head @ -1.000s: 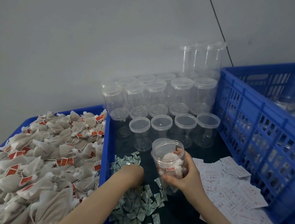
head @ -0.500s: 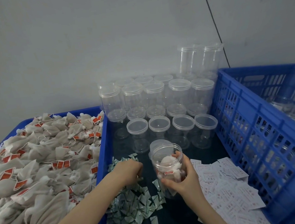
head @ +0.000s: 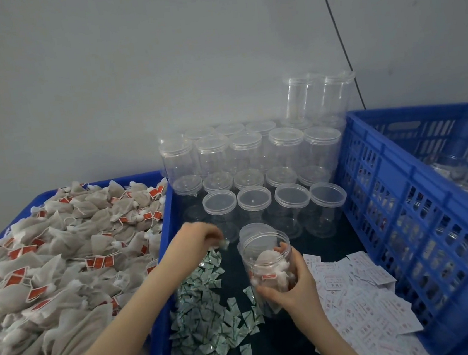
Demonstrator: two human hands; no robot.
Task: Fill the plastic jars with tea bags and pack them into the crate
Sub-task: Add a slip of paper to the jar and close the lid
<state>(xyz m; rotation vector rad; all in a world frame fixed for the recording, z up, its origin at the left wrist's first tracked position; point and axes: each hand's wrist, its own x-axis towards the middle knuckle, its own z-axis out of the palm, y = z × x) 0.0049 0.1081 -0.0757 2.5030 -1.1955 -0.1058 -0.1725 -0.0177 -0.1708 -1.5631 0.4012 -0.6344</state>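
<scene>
The right hand [head: 290, 289] grips the open jar [head: 268, 269] upright over the dark surface [head: 278, 350]. The left hand [head: 198, 244] pinches a small sachet [head: 223, 244] just left of the jar's mouth, the nearer hand to drop it in.

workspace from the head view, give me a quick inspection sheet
surface: dark table top, partly bare at the near edge
job's things: open jar holds a few tea bags; heap of tea bags in the blue tray on the left; lidded empty jars stacked at the back; blue crate on the right
clutter: small green sachets; white paper slips
hands: left hand pinches a green sachet; right hand grips the open jar
cables: black cable runs down the wall
surroundings: plain grey wall
</scene>
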